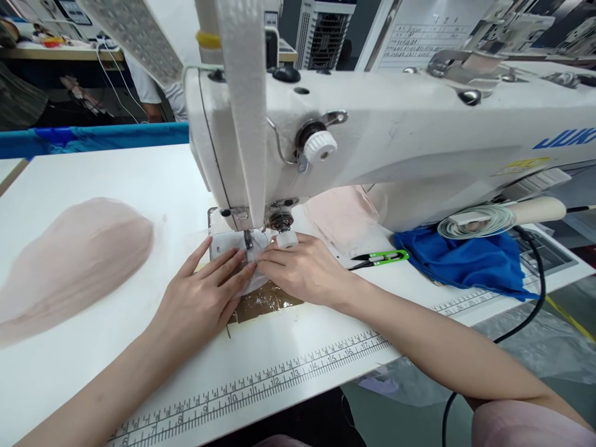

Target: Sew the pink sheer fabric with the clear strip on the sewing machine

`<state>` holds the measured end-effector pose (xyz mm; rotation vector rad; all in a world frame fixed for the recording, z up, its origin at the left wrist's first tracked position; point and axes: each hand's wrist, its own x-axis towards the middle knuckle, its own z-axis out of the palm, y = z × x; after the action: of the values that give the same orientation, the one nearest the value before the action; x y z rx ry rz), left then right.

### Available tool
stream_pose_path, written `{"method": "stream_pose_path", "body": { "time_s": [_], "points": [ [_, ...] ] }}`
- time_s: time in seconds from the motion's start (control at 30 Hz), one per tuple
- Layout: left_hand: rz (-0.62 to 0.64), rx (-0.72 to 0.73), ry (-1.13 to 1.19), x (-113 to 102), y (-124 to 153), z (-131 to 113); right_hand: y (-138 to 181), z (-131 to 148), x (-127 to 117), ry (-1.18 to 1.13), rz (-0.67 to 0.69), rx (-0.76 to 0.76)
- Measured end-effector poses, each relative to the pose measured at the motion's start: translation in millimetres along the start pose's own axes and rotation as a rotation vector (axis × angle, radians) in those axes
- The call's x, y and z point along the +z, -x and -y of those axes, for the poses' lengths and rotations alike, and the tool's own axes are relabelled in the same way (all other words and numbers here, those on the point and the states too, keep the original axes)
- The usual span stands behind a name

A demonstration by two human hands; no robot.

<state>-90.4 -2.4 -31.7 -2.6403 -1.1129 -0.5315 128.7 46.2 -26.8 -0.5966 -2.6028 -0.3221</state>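
White table, sewing machine across it. Sheer cloth at presser foot. Left hand spread flat, seemingly keeping cloth smooth; right hand bent alongside, pinch hidden, cannot tell. Snips near right wrist, likely for quick reach.

I make out blue letters, "JUK" and a character cut by my view's edge, on the white sewing machine. Along the table I read a printed ruler, large numbers 6 through 17. The yellow label and paper sheet behind stay illegible to me.
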Motion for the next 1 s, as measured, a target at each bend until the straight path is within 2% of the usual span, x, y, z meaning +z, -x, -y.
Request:
{"method": "stream_pose_path", "body": {
  "time_s": [0.17,0.43,0.57,0.7,0.87,1.0],
  "points": [
    [0.032,-0.012,0.016,2.5,-2.5,3.1,-0.3,-0.7,1.6,0.045,-0.019,0.011],
    [0.003,0.019,-0.012,-5.3,0.6,-4.5,0.6,-0.2,0.3,0.025,-0.076,-0.011],
    [-0.008,0.042,-0.035,-6.3,-0.4,-2.7,0.7,-0.5,1.1,0.019,-0.057,-0.014],
    [0.009,0.012,-0.021,-5.3,-1.2,-2.0,0.4,-0.6,1.7,0.036,-0.021,-0.017],
    [-0.038,-0.036,0.021,-3.2,-2.9,-1.0,-0.1,-1.2,2.1,0.062,0.008,-0.014],
    [-0.042,0.019,-0.006,-1.5,-4.4,2.4,-0.5,-2.7,3.4,0.052,0.015,-0.008]
  ]
}}
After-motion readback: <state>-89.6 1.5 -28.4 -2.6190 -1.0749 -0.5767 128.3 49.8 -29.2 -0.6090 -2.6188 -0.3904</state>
